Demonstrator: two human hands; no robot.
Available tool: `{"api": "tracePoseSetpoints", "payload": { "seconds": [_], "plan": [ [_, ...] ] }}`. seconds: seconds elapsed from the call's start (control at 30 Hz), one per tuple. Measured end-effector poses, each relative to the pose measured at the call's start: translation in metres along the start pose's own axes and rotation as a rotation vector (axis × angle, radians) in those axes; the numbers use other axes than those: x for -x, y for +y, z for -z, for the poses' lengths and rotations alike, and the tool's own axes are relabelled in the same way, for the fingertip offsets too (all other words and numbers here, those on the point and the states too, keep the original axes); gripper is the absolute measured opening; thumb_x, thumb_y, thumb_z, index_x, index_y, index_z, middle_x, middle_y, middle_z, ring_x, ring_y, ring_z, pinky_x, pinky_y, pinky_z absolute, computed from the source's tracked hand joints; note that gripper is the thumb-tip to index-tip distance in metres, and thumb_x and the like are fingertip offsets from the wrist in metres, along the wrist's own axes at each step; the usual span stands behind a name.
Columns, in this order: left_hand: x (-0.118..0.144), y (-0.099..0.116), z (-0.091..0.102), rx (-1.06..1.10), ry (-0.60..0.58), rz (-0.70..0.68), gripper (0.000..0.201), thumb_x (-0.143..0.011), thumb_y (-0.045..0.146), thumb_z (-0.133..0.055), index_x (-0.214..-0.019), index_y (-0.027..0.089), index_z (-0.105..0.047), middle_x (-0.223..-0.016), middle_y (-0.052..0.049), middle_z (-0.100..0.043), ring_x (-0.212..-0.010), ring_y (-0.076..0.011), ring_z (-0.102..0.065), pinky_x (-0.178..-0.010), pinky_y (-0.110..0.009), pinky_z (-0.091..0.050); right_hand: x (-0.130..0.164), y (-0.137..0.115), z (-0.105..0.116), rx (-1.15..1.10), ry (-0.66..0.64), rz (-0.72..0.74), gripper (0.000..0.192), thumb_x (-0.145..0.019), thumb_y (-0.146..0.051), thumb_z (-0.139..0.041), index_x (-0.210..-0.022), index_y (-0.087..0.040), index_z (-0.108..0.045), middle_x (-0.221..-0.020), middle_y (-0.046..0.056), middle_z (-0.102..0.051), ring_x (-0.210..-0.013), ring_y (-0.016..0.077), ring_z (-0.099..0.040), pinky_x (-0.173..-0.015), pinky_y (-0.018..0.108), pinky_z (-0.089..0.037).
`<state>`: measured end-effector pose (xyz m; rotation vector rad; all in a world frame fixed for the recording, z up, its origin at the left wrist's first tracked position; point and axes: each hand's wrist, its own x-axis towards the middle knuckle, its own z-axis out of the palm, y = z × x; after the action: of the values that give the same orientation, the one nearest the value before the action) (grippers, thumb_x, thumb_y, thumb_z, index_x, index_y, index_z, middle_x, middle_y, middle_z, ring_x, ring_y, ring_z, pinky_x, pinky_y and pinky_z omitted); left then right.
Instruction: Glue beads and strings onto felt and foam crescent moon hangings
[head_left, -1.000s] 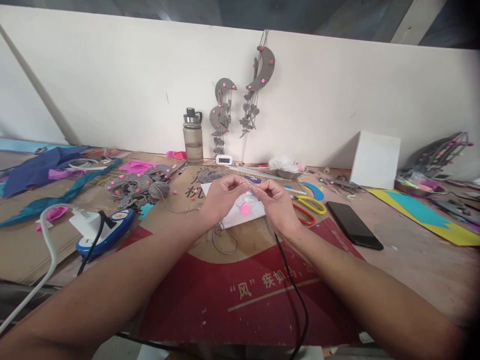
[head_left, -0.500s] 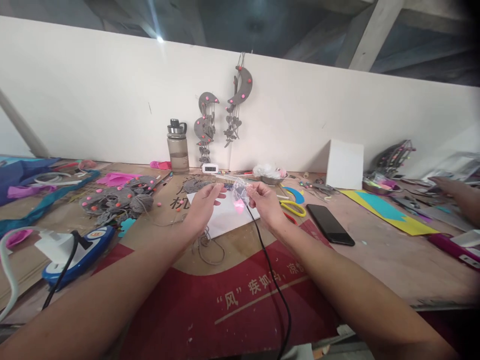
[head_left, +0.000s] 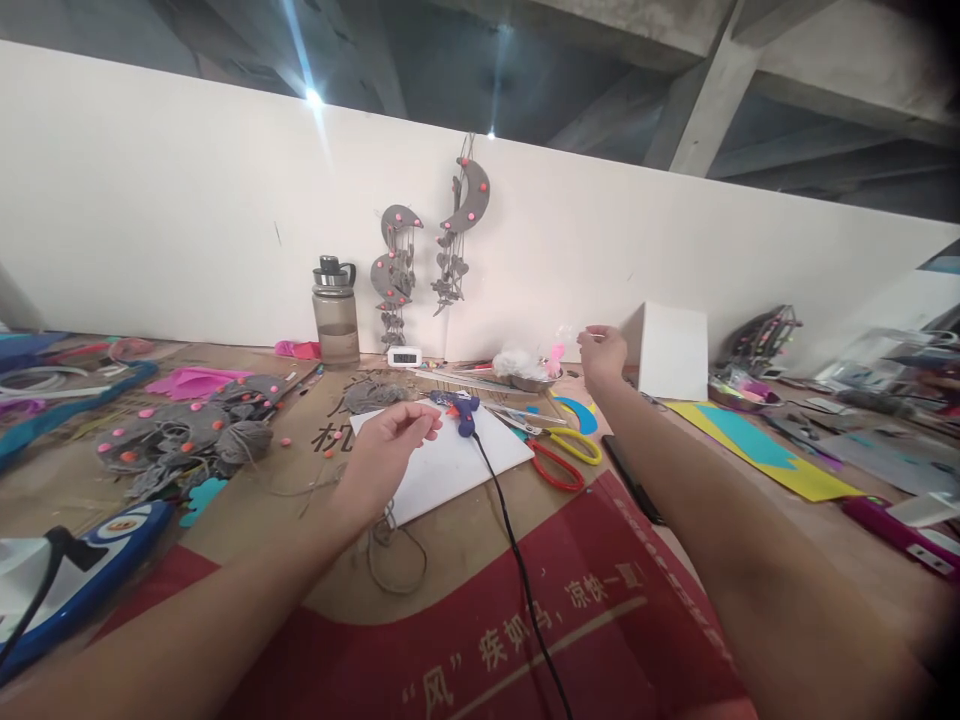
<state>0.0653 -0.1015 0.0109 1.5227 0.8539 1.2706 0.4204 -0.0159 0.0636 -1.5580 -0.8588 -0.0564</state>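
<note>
Right grip: the fingers of the right hand (head_left: 602, 358) are drawn in to a narrow pinch, right beside a clear bag (head_left: 564, 336) with a pink bit (head_left: 556, 353) at its lower end. The plastic is faint and blurred, so I cannot tell whether the fingertips hold it. Both appear above or in front of the bowl (head_left: 544, 383), which has white fluff (head_left: 514, 362) by it, near the wall (head_left: 225, 220).

Left grip: the left hand (head_left: 391, 440) is half curled, thumb close to the fingers; I cannot tell whether the tips meet. It hangs over the left part of the white board (head_left: 450, 470), just beside the glue gun (head_left: 465, 412), which lies on the board's far edge with its cord (head_left: 517, 545) running toward the person.

Scissors (head_left: 561, 448) with red and yellow handles lie at the board's right. Beyond them is a blue arc (head_left: 577, 414); the phone (head_left: 631, 480) is partly hidden by the right forearm. Grey string (head_left: 397, 575) loops on the cardboard (head_left: 337, 580) covering the middle of the desk (head_left: 795, 550). Farther back stand the bottle (head_left: 336, 328) and, just beside it, the clock (head_left: 405, 357).
</note>
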Motion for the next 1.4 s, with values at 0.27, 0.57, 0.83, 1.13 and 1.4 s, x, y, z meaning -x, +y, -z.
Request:
{"api": "tracePoseSetpoints", "payload": {
  "seconds": [0.27, 0.57, 0.83, 1.13, 1.4],
  "plan": [
    [-0.002, -0.004, 0.003, -0.081, 0.027, -0.017, 0.024, -0.083, 0.042, -0.063, -0.089, 0.020, -0.070, -0.090, -0.005, -0.071, -0.081, -0.0174, -0.062, -0.074, -0.030, -0.047, -0.009, 0.020, -0.036, 0.348, -0.037, 0.097, 0.026, -0.087, -0.021, -0.041, -0.110, -0.017, -0.053, -0.101, 0.010, -0.065, -0.090, 0.0194, -0.057, -0.078, 0.032, -0.039],
    [-0.003, -0.006, 0.004, -0.113, 0.028, -0.008, 0.025, -0.083, 0.042, -0.063, -0.090, 0.020, -0.070, -0.091, -0.005, -0.071, -0.082, -0.0177, -0.063, -0.076, -0.031, -0.048, 0.010, 0.034, -0.043, 0.702, -0.296, 0.212, 0.024, -0.083, -0.015, -0.049, -0.102, -0.020, -0.063, -0.099, 0.013, -0.066, -0.105, 0.0289, -0.049, -0.092, 0.046, -0.027],
    [0.002, 0.008, 0.000, -0.123, -0.018, -0.014, 0.023, -0.081, 0.041, -0.062, -0.083, 0.020, -0.070, -0.085, -0.005, -0.071, -0.080, -0.0179, -0.063, -0.075, -0.030, -0.047, 0.023, 0.021, -0.041, 0.830, -0.413, 0.205, 0.023, -0.087, -0.023, -0.048, -0.090, -0.019, -0.071, -0.111, 0.015, -0.061, -0.113, 0.0340, -0.041, -0.089, 0.047, -0.028],
    [-0.019, 0.011, 0.020, 0.056, 0.096, -0.060, 0.025, -0.078, 0.040, -0.066, -0.090, 0.019, -0.068, -0.081, -0.002, -0.068, -0.071, -0.0127, -0.057, -0.065, -0.025, -0.043, 0.047, -0.020, -0.020, 0.658, -0.292, 0.212, 0.052, -0.086, -0.034, -0.054, -0.134, -0.016, -0.042, -0.120, 0.017, -0.059, -0.118, 0.0330, -0.041, -0.094, 0.047, -0.030],
    [-0.014, 0.010, 0.012, 0.116, -0.007, -0.108, 0.032, -0.079, 0.048, -0.064, -0.080, 0.017, -0.068, -0.072, -0.002, -0.063, -0.062, -0.0108, -0.051, -0.059, -0.024, -0.040, 0.182, -0.079, -0.011, -0.212, -0.703, 0.394, 0.039, -0.089, -0.046, -0.050, -0.119, -0.020, -0.046, -0.098, 0.004, -0.060, -0.086, 0.0169, -0.056, -0.082, 0.034, -0.044]
  ]
}}
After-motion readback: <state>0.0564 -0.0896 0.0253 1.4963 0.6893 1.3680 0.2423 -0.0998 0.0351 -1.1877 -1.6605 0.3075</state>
